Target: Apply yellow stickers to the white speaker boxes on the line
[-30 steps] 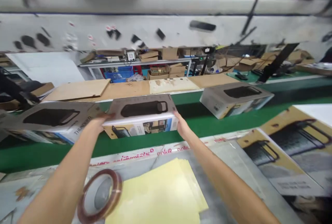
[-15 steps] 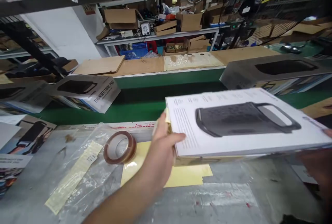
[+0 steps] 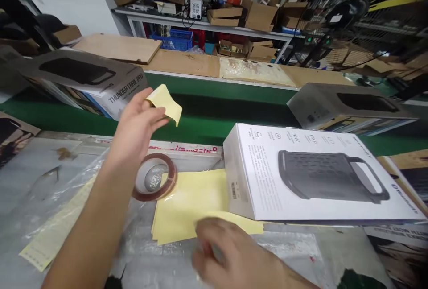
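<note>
My left hand (image 3: 137,124) is raised over the near edge of the green conveyor, pinching a small curled piece of yellow paper (image 3: 166,103). My right hand (image 3: 230,253) is low over the bench, blurred, its fingers curled together; whatever they hold is too smeared to make out. Beneath and beyond it lie several yellow sheets (image 3: 190,204). A white speaker box (image 3: 321,177), printed with a dark speaker with a handle, rests on the bench to the right, partly over the sheets. A roll of brown tape (image 3: 172,177) lies beside the sheets, partly behind my left forearm.
On the green conveyor (image 3: 200,119) stand grey printed boxes at left (image 3: 90,75) and right (image 3: 354,106). A plastic bag with a label strip (image 3: 56,222) lies at the bench's left. Wooden boards (image 3: 120,46) line the conveyor's far side, with a cluttered shelf behind.
Both hands have let go of the white box, which now rests on the bench. My left hand moved up and left with the yellow paper; my right hand came in toward the middle.
</note>
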`<state>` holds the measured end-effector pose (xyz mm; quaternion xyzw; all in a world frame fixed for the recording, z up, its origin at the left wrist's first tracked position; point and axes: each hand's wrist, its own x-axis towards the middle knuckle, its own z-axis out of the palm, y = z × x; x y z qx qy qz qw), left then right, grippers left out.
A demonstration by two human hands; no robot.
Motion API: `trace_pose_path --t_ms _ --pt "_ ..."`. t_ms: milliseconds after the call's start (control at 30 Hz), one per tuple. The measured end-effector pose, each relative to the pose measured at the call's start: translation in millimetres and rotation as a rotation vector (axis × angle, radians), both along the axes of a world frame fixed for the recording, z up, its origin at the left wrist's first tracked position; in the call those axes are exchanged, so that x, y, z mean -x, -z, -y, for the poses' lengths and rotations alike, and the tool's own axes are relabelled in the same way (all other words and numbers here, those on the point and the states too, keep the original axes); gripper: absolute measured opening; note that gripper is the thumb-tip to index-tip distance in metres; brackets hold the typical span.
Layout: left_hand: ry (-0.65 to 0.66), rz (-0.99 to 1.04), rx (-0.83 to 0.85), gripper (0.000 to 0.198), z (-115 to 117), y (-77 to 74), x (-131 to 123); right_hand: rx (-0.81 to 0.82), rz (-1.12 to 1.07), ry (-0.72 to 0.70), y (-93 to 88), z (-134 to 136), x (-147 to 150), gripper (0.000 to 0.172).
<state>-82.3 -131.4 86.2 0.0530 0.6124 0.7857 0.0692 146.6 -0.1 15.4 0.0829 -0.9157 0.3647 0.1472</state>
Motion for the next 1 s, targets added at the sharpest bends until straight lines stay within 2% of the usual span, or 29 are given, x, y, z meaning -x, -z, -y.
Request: trace_pose_path --t_ms 67,133,200,267,400,533,833,1000 --pt "0.054 0.036 -0.002 0.040 9 3.4 17 -0.038 0.015 -0.008 24.9 17 30 0.012" --pt "0.100 0.079 -0.028 0.037 16 5.6 26 -0.093 -0.016 0.072 46.6 21 53 0.025" --pt "0.074 0.089 -0.055 0.036 19 7.5 30 -0.148 -0.051 0.156 61.1 19 68 0.038" --pt "0.035 0.091 -0.068 0.038 18 10.4 32 -0.196 -0.064 0.172 67.8 15 75 0.047" --pt "0.098 0.143 -0.079 0.035 11 20.2 34 -0.283 -0.117 0.156 67.6 14 76 0.057" --pt "0.110 0.170 -0.076 0.032 4 25.9 33 -0.263 -0.122 0.120 65.6 14 75 0.061" --pt "0.118 0.148 -0.116 0.030 7 15.8 29 -0.297 -0.021 0.067 66.9 14 77 0.054" --pt "0.106 0.120 -0.105 0.031 11 14.6 28 -0.176 -0.168 0.119 65.0 14 71 0.056"
